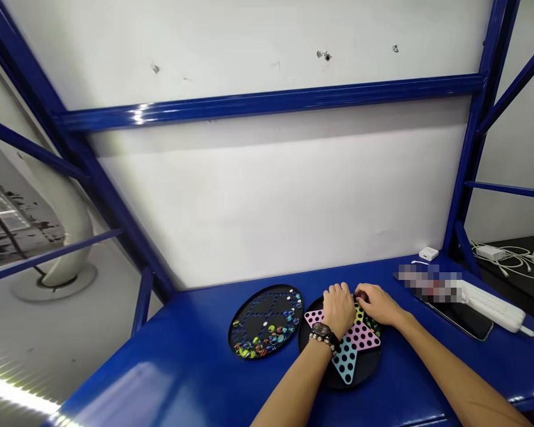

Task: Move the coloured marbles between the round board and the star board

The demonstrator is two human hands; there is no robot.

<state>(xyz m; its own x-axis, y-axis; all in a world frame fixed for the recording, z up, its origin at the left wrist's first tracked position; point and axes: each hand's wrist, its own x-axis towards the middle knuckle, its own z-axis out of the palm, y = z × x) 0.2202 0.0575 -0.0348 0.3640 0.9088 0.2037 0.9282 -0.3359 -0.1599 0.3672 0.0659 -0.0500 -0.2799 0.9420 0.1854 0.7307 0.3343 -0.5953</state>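
A star-shaped Chinese checkers board [347,356] with pink, blue and yellow points and dark holes lies over a black round tray [365,372]. My left hand [339,309] is closed over the board's upper middle; its fingertips are hidden. Beside it, my right hand [376,303] is at the yellow point [360,314], thumb and fingers drawn together. What either hand holds cannot be seen. Some greenish marbles [372,325] show in the tray between the board and my right hand. A dark watch [323,330] and a beaded bracelet are on my left wrist.
To the left, a second black round tray [249,314] holds several coloured marbles [267,341]. At right on the blue table [204,367] lie a phone [460,317], a white power strip [493,305] and a small white case [428,254]. Blue metal bars frame the back wall.
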